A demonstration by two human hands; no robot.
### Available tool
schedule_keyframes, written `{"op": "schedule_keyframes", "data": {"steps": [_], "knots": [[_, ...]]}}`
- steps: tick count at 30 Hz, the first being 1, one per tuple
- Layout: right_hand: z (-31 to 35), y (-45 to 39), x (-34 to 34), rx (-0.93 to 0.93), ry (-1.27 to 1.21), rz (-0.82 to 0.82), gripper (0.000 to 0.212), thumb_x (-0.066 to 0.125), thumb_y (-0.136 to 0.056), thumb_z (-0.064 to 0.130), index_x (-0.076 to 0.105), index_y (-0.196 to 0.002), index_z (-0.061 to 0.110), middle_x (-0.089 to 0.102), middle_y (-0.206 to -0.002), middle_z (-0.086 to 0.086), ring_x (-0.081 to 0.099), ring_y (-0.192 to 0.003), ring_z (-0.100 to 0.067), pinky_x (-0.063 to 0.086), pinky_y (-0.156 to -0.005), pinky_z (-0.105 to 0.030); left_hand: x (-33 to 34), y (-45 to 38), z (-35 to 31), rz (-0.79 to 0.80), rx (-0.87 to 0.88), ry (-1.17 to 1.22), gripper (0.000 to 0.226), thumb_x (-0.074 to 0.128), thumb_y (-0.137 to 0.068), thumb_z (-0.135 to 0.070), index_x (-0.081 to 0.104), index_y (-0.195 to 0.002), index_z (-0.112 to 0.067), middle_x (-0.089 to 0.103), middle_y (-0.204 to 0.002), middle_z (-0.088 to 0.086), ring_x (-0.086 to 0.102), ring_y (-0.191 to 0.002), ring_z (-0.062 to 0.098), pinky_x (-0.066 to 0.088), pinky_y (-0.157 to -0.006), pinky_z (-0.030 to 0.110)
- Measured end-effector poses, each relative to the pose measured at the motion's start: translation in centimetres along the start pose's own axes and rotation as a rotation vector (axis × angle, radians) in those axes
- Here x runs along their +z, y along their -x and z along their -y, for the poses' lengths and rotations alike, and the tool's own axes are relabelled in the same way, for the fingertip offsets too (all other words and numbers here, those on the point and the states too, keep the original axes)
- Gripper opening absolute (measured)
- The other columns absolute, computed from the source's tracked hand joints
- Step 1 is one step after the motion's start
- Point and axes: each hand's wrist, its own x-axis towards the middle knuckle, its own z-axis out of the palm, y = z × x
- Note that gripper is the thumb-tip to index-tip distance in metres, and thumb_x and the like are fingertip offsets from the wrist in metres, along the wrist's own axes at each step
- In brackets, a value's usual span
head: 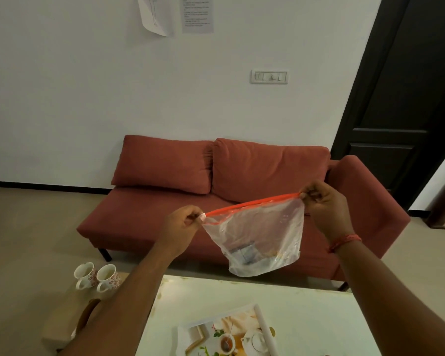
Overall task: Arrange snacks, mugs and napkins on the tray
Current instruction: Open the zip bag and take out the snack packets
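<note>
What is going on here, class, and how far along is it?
A person holds a clear zip bag in the air above the table, the left hand and right hand each pinching one end of its red strip. Something lies in the bottom of the bag, too blurred to name. The tray sits on the table with nothing on it yet, and two mugs wait on a low stand to the left.

Clear plastic bag (257,235), red-orange zip strip along top. Two white mugs (97,277), small red flowers, near left. Sofa (216,191) brick red, far middle. Tabletop (319,317) pale cream. Tray (229,335) white, printed tea-and-teapot picture. Red thread band (344,241) on right wrist. Door (406,98) dark brown, far right. Wall (88,86) white.
</note>
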Motion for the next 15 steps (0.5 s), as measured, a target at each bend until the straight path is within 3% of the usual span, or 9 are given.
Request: {"op": "schedule_keyframes", "data": {"steps": [3, 6, 9, 15], "knots": [[-0.3, 0.1, 0.2, -0.007, 0.016, 0.005, 0.013, 0.064, -0.089, 0.001, 0.066, -0.086, 0.014, 0.068, -0.082, 0.008, 0.066, -0.078, -0.008, 0.058, -0.075, -0.031, 0.3, 0.2, -0.6, 0.001, 0.008, 0.054, 0.010, 0.064, -0.093, -0.028, 0.064, -0.083, -0.030, 0.068, -0.081, -0.019, 0.062, -0.076, -0.002, 0.045, -0.065, 0.008], [-0.7, 0.4, 0.6, 0.009, 0.020, 0.050, 0.011, 0.065, -0.089, 0.001, 0.066, -0.088, 0.012, 0.068, -0.086, 0.005, 0.067, -0.083, -0.017, 0.057, -0.077, -0.031, 0.7, 0.2, -1.2, -0.002, 0.029, 0.071, 0.011, 0.063, -0.093, -0.030, 0.063, -0.083, -0.028, 0.067, -0.078, -0.013, 0.058, -0.071, 0.001, 0.045, -0.064, 0.017], [-0.8, 0.8, 1.4, -0.001, 0.074, 0.076, 0.016, 0.067, -0.087, 0.000, 0.066, -0.087, 0.016, 0.068, -0.088, 0.003, 0.065, -0.085, -0.015, 0.052, -0.078, -0.023, 1.2, 0.0, -2.0, 0.007, 0.049, 0.065, 0.011, 0.062, -0.094, -0.027, 0.061, -0.084, -0.030, 0.066, -0.079, -0.013, 0.057, -0.071, 0.001, 0.044, -0.063, 0.014], [-0.1, 1.8, 3.2, -0.095, 0.148, 0.249, 0.012, 0.071, -0.087, 0.012, 0.071, -0.097, 0.018, 0.068, -0.096, 0.003, 0.066, -0.086, -0.013, 0.053, -0.083, -0.027, 2.0, 0.0, -3.1, 0.043, 0.112, 0.126, 0.018, 0.062, -0.093, -0.018, 0.060, -0.080, -0.029, 0.064, -0.072, -0.010, 0.053, -0.061, 0.000, 0.042, -0.059, 0.013]]}}
